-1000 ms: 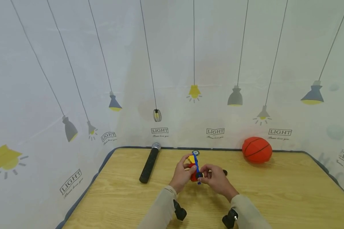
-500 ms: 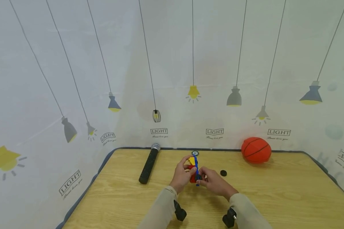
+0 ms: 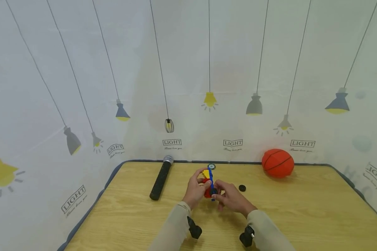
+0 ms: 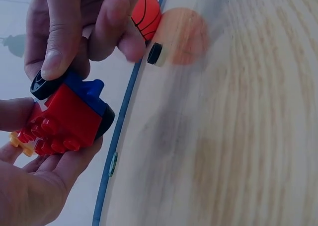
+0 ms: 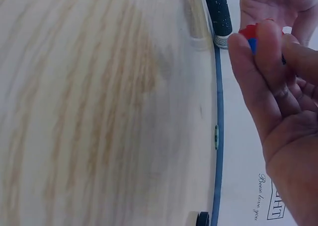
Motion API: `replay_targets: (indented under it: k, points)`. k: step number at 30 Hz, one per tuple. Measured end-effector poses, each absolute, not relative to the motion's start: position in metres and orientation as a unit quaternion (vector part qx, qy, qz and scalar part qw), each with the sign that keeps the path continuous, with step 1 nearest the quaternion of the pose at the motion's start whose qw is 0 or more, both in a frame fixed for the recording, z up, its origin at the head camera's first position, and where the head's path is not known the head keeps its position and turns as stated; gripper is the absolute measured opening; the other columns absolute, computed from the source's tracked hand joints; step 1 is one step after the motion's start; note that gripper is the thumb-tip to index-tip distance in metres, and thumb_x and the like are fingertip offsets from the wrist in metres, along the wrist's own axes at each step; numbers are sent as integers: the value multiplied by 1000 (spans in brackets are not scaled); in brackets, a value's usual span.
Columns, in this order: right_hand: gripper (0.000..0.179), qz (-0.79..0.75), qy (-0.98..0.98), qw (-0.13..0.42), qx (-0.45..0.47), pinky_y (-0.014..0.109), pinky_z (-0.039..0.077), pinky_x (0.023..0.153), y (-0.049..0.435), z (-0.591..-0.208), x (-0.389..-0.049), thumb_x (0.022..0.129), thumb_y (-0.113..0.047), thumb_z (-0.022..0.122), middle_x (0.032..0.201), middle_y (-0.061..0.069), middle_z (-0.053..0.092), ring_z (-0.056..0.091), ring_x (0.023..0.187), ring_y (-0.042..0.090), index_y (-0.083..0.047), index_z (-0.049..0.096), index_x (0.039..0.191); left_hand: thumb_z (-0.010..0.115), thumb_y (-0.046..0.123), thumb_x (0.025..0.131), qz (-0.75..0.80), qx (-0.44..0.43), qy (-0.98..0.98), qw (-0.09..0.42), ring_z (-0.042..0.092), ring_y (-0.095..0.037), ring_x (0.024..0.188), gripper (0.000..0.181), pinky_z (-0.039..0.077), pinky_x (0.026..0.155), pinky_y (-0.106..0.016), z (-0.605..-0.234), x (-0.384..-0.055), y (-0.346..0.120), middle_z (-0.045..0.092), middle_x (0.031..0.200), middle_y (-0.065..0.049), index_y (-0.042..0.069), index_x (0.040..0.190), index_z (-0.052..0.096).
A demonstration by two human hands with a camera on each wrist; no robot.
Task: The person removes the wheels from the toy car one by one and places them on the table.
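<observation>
My left hand [image 3: 194, 191] grips a toy car made of building blocks, held up over the table. Its studded red block [image 4: 74, 114] and blue base [image 4: 84, 89] show best in the left wrist view, with a small yellow piece [image 4: 21, 144] by the left fingers. My right hand [image 3: 234, 198] pinches a black wheel [image 4: 45, 85] against one side of the base, thumb and fingertips on its rim. Another dark wheel [image 4: 106, 120] sits at the base's other corner. From the right wrist view, the right fingers hide most of the car.
A loose black wheel [image 3: 242, 188] lies on the wooden table [image 3: 301, 209] right of the hands. To the left is a black microphone [image 3: 161, 179]. At the back stand a red basketball-patterned ball [image 3: 278, 163] and a small round disc [image 3: 211, 167], close to the printed wall.
A second ago the right hand partly covered the loose wheel, which now shows fully. Its fingers have shifted slightly around the pinched wheel; the left hand keeps its grip on the car.
</observation>
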State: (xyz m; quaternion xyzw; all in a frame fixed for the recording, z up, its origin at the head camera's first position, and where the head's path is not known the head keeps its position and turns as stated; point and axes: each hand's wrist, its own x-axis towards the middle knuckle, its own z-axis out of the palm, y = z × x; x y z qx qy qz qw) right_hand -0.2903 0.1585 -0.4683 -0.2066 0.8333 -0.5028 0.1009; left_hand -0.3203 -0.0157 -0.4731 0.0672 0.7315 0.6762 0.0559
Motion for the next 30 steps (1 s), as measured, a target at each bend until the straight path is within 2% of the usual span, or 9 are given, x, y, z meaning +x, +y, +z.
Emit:
replay_targets:
  k: [6, 9, 13, 18, 21, 26, 30]
  points:
    - [8, -483, 837, 74, -246, 27, 60, 60, 158, -472, -288, 99, 4, 54, 93, 14, 59, 71, 65, 18, -4, 52, 99, 62, 7, 98, 675, 64, 733, 52, 64, -22, 97, 49, 60, 74, -33, -474, -321, -17, 64, 116, -21, 18, 145, 50]
    - [8, -476, 841, 63, -248, 27, 59, 59, 159, -470, -288, 98, 3, 56, 96, 17, 63, 70, 65, 18, -3, 52, 100, 62, 8, 99, 664, 70, 743, 50, 65, -23, 97, 50, 60, 76, -36, -470, -322, -18, 63, 118, -22, 17, 146, 48]
    - [11, -497, 835, 82, -223, 28, 58, 58, 161, -464, -291, 98, -5, 62, 97, 14, 69, 64, 63, 17, -4, 56, 107, 63, 11, 99, 653, 67, 752, 60, 65, -24, 101, 50, 62, 83, -42, -466, -323, -21, 61, 122, -21, 20, 146, 48]
    - [16, -513, 826, 113, -206, 25, 49, 52, 167, -462, -297, 96, -14, 67, 82, 6, 63, 52, 56, 13, -3, 61, 106, 63, 12, 99, 661, 58, 745, 77, 70, -25, 97, 50, 62, 79, -41, -467, -322, -28, 62, 121, -22, 20, 146, 47]
    - [15, -532, 819, 129, -172, 24, 44, 52, 177, -465, -300, 96, -14, 67, 77, 3, 58, 49, 57, 13, -2, 62, 103, 63, 11, 99, 670, 58, 734, 88, 74, -26, 93, 51, 63, 79, -43, -466, -321, -29, 62, 118, -22, 20, 146, 46]
    - [14, -575, 793, 161, -120, 26, 45, 57, 198, -474, -302, 99, -13, 62, 77, 1, 56, 51, 64, 13, 0, 59, 103, 62, 11, 99, 680, 60, 723, 107, 76, -27, 92, 51, 62, 81, -45, -465, -321, -28, 62, 117, -22, 21, 147, 46]
    - [27, -607, 766, 188, -96, 27, 48, 63, 215, -478, -300, 101, -20, 60, 86, 4, 60, 55, 70, 14, 5, 56, 114, 62, 12, 99, 681, 59, 721, 114, 76, -28, 93, 51, 62, 82, -45, -464, -320, -27, 61, 118, -22, 20, 147, 46]
